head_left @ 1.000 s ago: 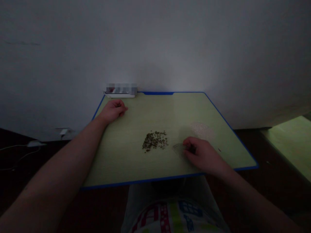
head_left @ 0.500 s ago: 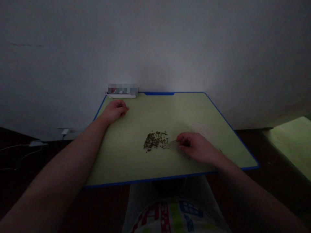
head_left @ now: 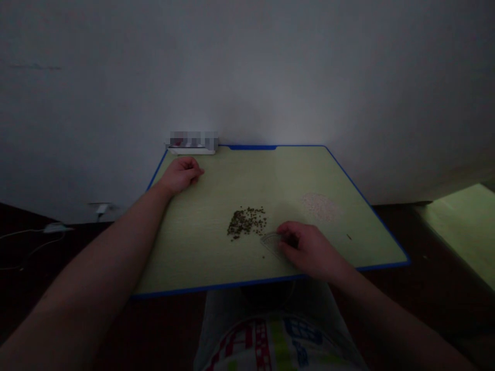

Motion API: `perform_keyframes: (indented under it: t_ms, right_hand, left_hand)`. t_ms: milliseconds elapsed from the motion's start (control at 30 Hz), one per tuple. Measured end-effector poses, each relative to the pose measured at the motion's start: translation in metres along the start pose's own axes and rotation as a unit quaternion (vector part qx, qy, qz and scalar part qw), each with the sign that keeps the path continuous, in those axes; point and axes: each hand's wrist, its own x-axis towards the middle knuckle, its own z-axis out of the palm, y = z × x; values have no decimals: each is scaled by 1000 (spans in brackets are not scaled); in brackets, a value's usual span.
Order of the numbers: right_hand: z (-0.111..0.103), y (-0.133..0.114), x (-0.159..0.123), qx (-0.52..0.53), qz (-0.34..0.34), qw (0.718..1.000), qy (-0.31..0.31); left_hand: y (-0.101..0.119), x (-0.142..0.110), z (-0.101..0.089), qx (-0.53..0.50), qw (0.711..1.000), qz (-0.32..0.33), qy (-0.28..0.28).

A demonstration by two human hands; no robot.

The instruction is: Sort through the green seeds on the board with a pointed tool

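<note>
My right hand (head_left: 305,247) pinches a clear plastic piece with a curved, lined edge, which looks like a protractor (head_left: 270,242). It is over the near part of the table, just below and to the right of a loose pile of small dark green-brown beans (head_left: 243,222). One stray bean (head_left: 263,257) lies near the clear piece's edge. My left hand (head_left: 182,174) rests loosely curled at the table's far left, apart from the beans; nothing shows in its fingers. Beyond my right hand is a patch of pale, fine grains (head_left: 320,206).
The pale green table (head_left: 201,257) has a blue rim. At its far left corner stands a white box (head_left: 193,151), its upper part blurred out. A thin dark sliver (head_left: 348,236) lies on the right. Behind is a wall (head_left: 247,72); a plug (head_left: 101,209) and cables are at left.
My right hand has drawn the clear piece slightly back toward me and away from the beans. A stray bean now shows near its edge. The left hand stays in place.
</note>
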Motion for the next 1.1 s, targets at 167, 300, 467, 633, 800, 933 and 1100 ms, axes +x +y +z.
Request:
perform_keyframes:
  t_ms: [167, 300, 467, 633, 800, 933, 1100]
  right_hand:
    - [-9, 10, -2, 12, 18, 999, 40]
    - [-12, 11, -10, 50, -2, 999, 14]
    - [0, -7, -7, 16, -33, 999, -17]
    - [0, -8, 3, -10, -3, 1000, 13]
    - [-17, 18, 2, -5, 25, 998, 61]
    - [-28, 36, -1, 22, 52, 994, 90]
    - [-20, 28, 0, 98, 26, 994, 47]
  left_hand:
    - [3, -1, 1, 15, 1000, -5, 6]
    - [5, -2, 1, 17, 1000, 0, 6]
    - [4, -2, 0, 13, 1000, -6, 5]
    - [3, -2, 0, 11, 1000, 0, 1]
    - [1, 0, 1, 10, 1000, 1, 1]
    - [2, -1, 1, 9, 1000, 6, 5]
    - [8, -4, 2, 17, 1000, -9, 7]
